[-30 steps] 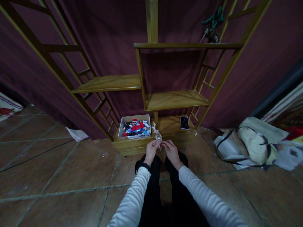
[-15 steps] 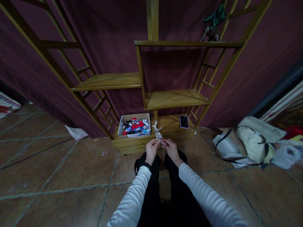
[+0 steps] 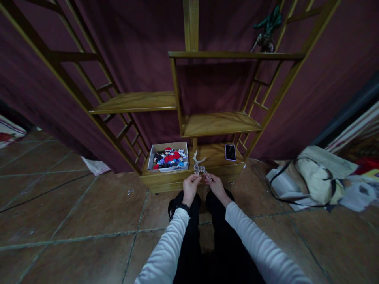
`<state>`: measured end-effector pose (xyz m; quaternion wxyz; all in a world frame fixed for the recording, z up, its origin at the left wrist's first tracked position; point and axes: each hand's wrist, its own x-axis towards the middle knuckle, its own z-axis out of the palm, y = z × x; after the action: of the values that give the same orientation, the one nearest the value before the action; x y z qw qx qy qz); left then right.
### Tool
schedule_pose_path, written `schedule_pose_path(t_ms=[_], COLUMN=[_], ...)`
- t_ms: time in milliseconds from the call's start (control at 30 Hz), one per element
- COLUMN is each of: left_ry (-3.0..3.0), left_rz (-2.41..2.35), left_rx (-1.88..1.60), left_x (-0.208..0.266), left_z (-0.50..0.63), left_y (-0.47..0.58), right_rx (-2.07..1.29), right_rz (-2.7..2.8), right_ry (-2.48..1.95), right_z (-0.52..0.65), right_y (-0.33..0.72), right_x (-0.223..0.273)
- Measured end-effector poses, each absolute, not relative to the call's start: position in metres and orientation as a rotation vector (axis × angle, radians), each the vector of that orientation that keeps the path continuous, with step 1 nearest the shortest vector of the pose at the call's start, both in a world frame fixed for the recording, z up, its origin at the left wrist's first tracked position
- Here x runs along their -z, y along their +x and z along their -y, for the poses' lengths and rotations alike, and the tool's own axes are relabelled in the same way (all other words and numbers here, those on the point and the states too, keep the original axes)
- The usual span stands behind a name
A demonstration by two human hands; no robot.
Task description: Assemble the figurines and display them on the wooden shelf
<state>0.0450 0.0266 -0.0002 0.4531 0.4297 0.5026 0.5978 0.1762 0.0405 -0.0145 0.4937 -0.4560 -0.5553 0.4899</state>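
Note:
A clear, glassy deer figurine (image 3: pixel 199 167) with branching antlers is held upright between my two hands, just in front of the lowest shelf. My left hand (image 3: pixel 191 187) pinches it low on its left side. On the other side, the fingers of my right hand (image 3: pixel 215 185) are closed on its lower right part. My fingertips hide the bottom of the figurine. Behind my left hand, a cardboard box (image 3: pixel 150 159) full of small colourful figures sits on the shelf.
A phone (image 3: pixel 230 152) lies on the right of the lowest shelf (image 3: pixel 211 156). Higher up stands a green and brown statue (image 3: pixel 267 33). On the floor at right are a pale bag (image 3: pixel 315 173) with a dark strap and a plastic bag (image 3: pixel 357 195). A cable (image 3: pixel 47 192) runs across the tiles at left.
The deer figurine has been turned, so its body and antlers now show more side-on. My right hand has shifted slightly; the left stays nearly in place.

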Motion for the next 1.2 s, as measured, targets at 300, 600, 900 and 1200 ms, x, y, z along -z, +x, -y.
schedule_pose_path(t_ms=[300, 600, 900, 1200], left_ry=[1.112, 1.28, 1.377, 1.434], left_rz=[-1.389, -1.557, -1.6, -1.658], left_rx=[-1.508, -1.452, -1.424, -1.402], left_x=[0.007, 0.005, 0.002, -0.002], left_z=[-0.028, -0.022, -0.018, -0.014], left_y=[0.042, 0.041, 0.042, 0.044], right_rx=[-1.19, -1.125, -1.154, -1.186], right_rz=[1.22, 1.253, 1.223, 1.208], right_ry=[-1.039, -1.103, -1.092, -1.089], right_z=[-0.037, -0.039, -0.043, -0.044], right_y=[0.18, 0.181, 0.182, 0.183], right_x=[0.007, 0.004, 0.011, 0.018])
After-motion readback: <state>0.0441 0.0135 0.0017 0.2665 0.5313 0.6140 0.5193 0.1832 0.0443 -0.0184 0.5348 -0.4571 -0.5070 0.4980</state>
